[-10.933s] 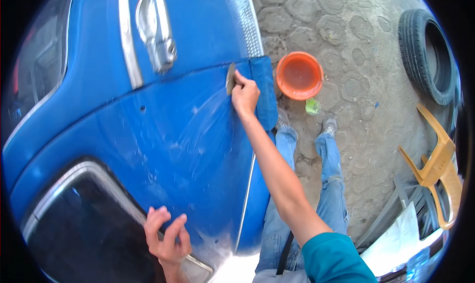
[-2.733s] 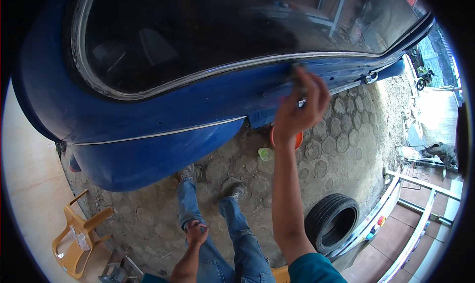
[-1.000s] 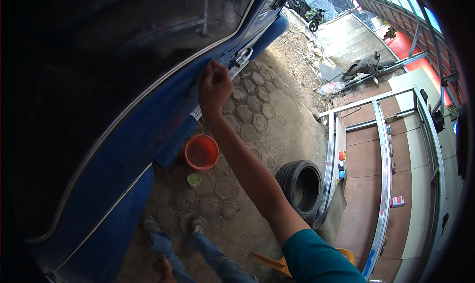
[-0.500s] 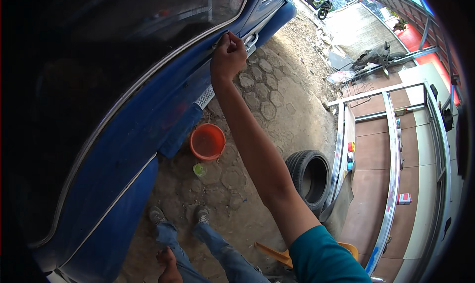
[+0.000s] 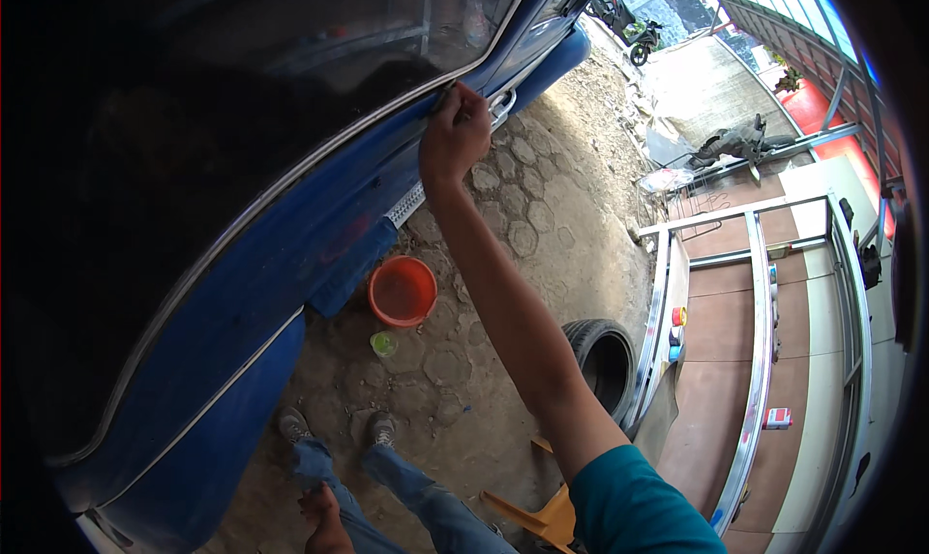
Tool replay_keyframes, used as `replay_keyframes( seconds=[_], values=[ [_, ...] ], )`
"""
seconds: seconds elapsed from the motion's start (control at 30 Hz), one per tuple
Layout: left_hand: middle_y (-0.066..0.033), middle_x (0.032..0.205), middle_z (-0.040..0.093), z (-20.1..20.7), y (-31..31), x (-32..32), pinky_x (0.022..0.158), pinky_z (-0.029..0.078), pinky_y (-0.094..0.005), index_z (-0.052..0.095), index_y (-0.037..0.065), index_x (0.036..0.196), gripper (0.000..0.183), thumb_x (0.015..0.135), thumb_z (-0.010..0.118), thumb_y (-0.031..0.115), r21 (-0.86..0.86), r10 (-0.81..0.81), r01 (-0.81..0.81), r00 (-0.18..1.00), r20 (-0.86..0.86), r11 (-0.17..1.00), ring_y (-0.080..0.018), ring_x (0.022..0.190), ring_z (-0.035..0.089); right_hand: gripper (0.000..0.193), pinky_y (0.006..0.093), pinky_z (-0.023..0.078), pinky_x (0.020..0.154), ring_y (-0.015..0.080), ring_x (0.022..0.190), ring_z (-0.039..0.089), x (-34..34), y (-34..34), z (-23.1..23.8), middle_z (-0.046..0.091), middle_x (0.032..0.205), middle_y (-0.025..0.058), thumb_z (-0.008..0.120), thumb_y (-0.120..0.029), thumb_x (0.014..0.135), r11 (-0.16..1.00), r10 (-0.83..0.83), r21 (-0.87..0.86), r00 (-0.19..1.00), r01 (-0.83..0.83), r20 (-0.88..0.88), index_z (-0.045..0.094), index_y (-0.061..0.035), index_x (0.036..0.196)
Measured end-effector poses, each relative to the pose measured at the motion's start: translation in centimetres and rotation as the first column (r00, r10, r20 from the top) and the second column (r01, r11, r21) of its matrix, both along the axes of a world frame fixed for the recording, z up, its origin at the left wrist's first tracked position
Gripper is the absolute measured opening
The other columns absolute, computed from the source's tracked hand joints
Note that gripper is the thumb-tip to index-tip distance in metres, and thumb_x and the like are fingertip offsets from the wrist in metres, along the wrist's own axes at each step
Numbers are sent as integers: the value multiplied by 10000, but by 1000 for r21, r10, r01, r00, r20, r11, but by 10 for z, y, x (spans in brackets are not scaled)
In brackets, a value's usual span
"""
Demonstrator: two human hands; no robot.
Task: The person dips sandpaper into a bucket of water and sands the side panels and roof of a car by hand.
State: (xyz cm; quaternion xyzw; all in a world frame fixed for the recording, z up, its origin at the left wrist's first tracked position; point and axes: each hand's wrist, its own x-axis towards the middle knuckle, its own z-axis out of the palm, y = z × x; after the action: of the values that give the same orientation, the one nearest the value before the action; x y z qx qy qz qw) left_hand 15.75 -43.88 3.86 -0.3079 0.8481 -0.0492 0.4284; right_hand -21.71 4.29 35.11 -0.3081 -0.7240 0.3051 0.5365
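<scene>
My right hand (image 5: 455,138) reaches far forward to the side of a blue vehicle (image 5: 290,235), just beneath the pale trim strip (image 5: 324,152) under its dark window. Its fingers are pinched together against the blue body; a small dark bit shows at the fingertips, too hidden to name. Close to the right of this hand is a chrome handle-like part (image 5: 502,107). Down by my jeans, my left hand (image 5: 324,515) is held low with its fingers curled in. Whatever it may hold cannot be made out.
An orange bucket (image 5: 403,324) and a small green-tinted clear cup (image 5: 383,344) stand on the paved ground beside the vehicle. To the right are a tyre (image 5: 579,338), a yellow-orange plastic chair (image 5: 554,517) and a metal frame (image 5: 757,312) with cans. Farther off, a motorbike (image 5: 643,43) is parked.
The view has shifted a little. My right hand stays pinched at the vehicle's side below the trim, its wrist turned slightly. My left hand remains low with curled fingers.
</scene>
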Motion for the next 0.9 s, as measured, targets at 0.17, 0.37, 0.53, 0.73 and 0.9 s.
replay_keyframes(
  seconds=[0.17,0.37,0.53,0.73,0.9],
  values=[
    [-94,1267,571,8,7,-7,906,502,-527,622,215,1264,598,827,610,623,9,-23,23,1000,18,1000,-349,1179,556,111,340,507,686,238,779,643,40,-76,-16,613,931,134,618,-74,949,901,364,226,929,-369,67,647,6,1020],
    [-111,1316,543,19,27,-26,928,497,-530,596,210,1294,608,844,589,619,67,8,-11,999,54,998,-368,1246,525,124,373,508,719,298,816,630,22,-16,-11,587,969,167,564,-38,974,793,403,441,905,-421,138,570,34,1075],
    [-101,1363,515,-6,16,-25,941,490,-551,578,211,1321,622,857,562,626,60,21,-25,998,67,998,-371,1255,520,198,393,486,834,333,934,616,13,-25,-12,589,1006,195,551,-96,995,988,117,92,992,-121,53,533,46,1132],
    [-92,1372,512,-40,-2,-12,973,456,-568,558,220,1354,658,851,556,644,38,20,-21,1000,13,999,-363,1281,502,283,394,490,865,337,955,656,24,-29,-39,629,1054,217,530,-193,1013,964,266,1,960,-267,90,541,46,1164],
    [-94,1360,518,-15,31,-19,996,436,-565,551,224,1364,675,839,566,648,17,-11,10,997,71,1000,-361,1284,500,292,387,498,849,293,952,678,-13,78,6,673,1026,218,530,-197,1002,969,-154,-162,971,184,181,574,48,1154]
  ],
)
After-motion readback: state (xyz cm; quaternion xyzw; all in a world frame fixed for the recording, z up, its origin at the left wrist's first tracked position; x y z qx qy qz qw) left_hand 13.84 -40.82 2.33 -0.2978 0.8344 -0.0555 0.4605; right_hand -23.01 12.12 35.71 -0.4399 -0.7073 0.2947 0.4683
